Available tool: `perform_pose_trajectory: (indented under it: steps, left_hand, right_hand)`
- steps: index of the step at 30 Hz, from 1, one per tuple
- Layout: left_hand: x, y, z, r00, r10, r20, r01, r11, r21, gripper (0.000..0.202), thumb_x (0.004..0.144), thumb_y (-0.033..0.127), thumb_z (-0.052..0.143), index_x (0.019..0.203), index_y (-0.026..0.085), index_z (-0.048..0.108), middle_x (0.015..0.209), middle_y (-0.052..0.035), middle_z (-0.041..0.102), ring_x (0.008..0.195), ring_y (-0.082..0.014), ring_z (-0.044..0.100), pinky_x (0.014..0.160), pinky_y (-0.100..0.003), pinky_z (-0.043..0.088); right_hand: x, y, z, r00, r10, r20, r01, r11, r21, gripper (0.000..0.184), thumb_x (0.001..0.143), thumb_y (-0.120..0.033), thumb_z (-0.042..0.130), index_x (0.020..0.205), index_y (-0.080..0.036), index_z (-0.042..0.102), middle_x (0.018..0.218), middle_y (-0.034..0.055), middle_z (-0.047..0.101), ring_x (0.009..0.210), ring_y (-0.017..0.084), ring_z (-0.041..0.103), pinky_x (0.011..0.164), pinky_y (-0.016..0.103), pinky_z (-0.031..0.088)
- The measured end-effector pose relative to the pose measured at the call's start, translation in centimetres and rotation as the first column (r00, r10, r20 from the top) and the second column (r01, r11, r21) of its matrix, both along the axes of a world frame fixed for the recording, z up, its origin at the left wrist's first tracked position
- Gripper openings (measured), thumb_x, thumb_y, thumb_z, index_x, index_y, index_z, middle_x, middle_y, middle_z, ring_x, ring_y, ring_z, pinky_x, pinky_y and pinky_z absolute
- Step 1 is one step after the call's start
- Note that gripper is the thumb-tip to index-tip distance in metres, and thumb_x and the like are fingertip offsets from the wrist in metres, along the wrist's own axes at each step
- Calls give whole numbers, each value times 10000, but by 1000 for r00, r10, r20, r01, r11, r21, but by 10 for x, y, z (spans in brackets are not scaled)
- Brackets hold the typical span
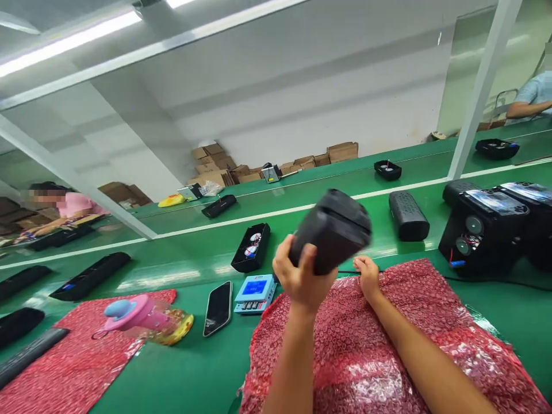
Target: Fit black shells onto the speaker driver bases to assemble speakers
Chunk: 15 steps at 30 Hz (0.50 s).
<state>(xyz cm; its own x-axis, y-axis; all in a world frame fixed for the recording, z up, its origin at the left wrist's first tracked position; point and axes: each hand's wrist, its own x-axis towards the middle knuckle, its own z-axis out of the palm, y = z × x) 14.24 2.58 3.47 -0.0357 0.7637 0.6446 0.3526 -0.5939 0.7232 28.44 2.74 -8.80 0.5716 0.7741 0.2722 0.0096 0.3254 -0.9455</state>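
My left hand (304,279) grips a black speaker housing (332,230) from below and lifts it, tilted, above a sheet of red bubble wrap (345,345). The housing is slightly blurred. My right hand (368,276) is at the far edge of the wrap, just right of the housing and apart from it. Its fingers are curled closed, and a thin black cable (348,272) runs up to it; whether the fingers pinch the cable is hidden. Left of the wrap sit a light blue tester with a screen (255,290) and a phone (218,309).
An open black housing with wires (251,247) and a closed speaker (409,215) rest on the green bench behind. Several speaker units (478,230) are grouped at right. A pink-lidded bottle (149,319) lies on its side at left. Co-workers sit at the far left and right.
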Motion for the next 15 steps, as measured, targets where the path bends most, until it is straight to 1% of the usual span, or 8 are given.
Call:
perform_pose_trajectory:
  steps: [2, 4, 5, 6, 8, 9, 12, 15]
  left_hand:
    - [8, 29, 4, 999, -19, 45, 23, 994, -106, 1124, 605, 328, 781, 1462, 344, 53, 1402, -93, 410, 1269, -306, 445, 1042, -487, 376]
    - [22, 66, 10, 999, -51, 2, 50, 968, -247, 1065, 713, 339, 685, 1467, 316, -66, 1354, -95, 476, 1134, -253, 566, 962, -427, 455]
    - [30, 85, 12, 995, -18, -98, -14, 948, -317, 1096, 682, 340, 711, 1473, 309, -47, 1339, -99, 488, 1118, -260, 573, 959, -419, 452]
    - [39, 105, 12, 963, 40, -265, -135, 925, -354, 1159, 607, 349, 768, 1480, 310, 6, 1332, -115, 486, 1127, -296, 563, 965, -441, 436]
    - [57, 139, 8, 824, 88, -560, -349, 857, -378, 1221, 496, 382, 820, 1479, 316, 99, 1345, -161, 450, 1161, -375, 525, 971, -508, 399]
    - [66, 154, 3, 767, 49, -639, -398, 818, -415, 1219, 484, 398, 820, 1478, 315, 119, 1351, -177, 438, 1175, -389, 512, 965, -516, 395]
    - [86, 183, -18, 733, -94, -674, -413, 726, -550, 1205, 480, 383, 815, 1476, 290, 143, 1302, -189, 497, 1168, -376, 525, 926, -501, 423]
    - [101, 192, -34, 759, -117, -640, -389, 707, -591, 1230, 440, 335, 832, 1471, 228, 169, 1287, -224, 516, 1201, -422, 484, 940, -571, 385]
  right_hand:
    - [-3, 5, -21, 997, -15, 79, 21, 996, -81, 441, 835, -584, 469, 751, -162, 566, 656, -4, 550, 629, 131, 522, 651, 301, 440]
    - [-5, 6, -32, 986, 4, 168, 20, 990, -141, 392, 817, -528, 508, 652, -174, 533, 582, -23, 502, 560, 113, 453, 589, 265, 378]
    - [-6, 6, -34, 977, 16, 211, 20, 986, -167, 370, 807, -496, 511, 613, -181, 523, 557, -21, 493, 544, 114, 431, 568, 259, 345]
    - [-7, 6, -35, 968, 26, 250, 22, 982, -188, 348, 797, -464, 502, 587, -188, 517, 542, -15, 493, 536, 117, 418, 554, 259, 317]
    - [-8, 8, -35, 947, 40, 318, 32, 976, -218, 304, 791, -406, 477, 578, -193, 521, 547, -2, 516, 538, 123, 415, 547, 262, 283]
    - [-8, 9, -35, 936, 45, 348, 38, 973, -228, 288, 792, -382, 468, 583, -194, 527, 554, 3, 529, 542, 125, 419, 548, 263, 274]
    - [-9, 11, -37, 902, 58, 429, 58, 966, -251, 254, 801, -322, 454, 604, -191, 546, 581, 13, 562, 558, 130, 442, 554, 261, 260]
    - [-10, 14, -38, 867, 69, 494, 76, 960, -268, 234, 805, -285, 464, 610, -190, 550, 593, 13, 580, 565, 130, 461, 554, 255, 253]
